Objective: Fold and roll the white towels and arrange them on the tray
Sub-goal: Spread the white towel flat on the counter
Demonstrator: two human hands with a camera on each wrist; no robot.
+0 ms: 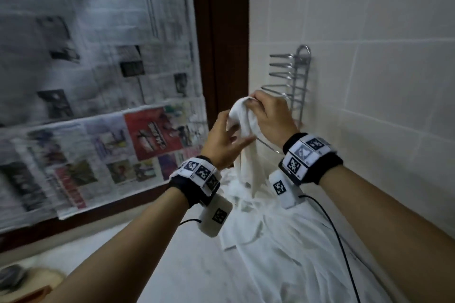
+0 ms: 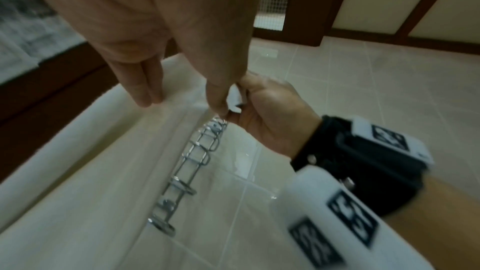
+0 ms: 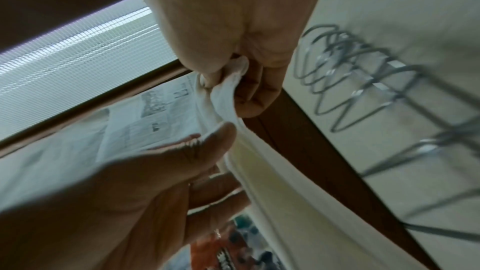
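Observation:
A white towel [image 1: 248,170] hangs from my raised hands down to a heap of white cloth [image 1: 270,241] on the surface below. My right hand [image 1: 253,103] pinches its top corner between thumb and fingers; the right wrist view shows that pinch [image 3: 223,77] on the towel [image 3: 272,192]. Just below and to the left is my left hand [image 1: 229,135]. Its thumb and straight fingers lie against the towel's edge. In the left wrist view the left hand [image 2: 184,105] rests straight-fingered on the towel [image 2: 103,161], thumb tip near the right hand [image 2: 265,110].
A chrome wire rack [image 1: 295,81] is fixed to the tiled wall right behind my hands. Newspaper [image 1: 98,81] covers the window on the left, beside a dark wooden frame [image 1: 221,32]. A black cable [image 1: 339,241] trails over the cloth. Blurred objects [image 1: 24,280] sit at bottom left.

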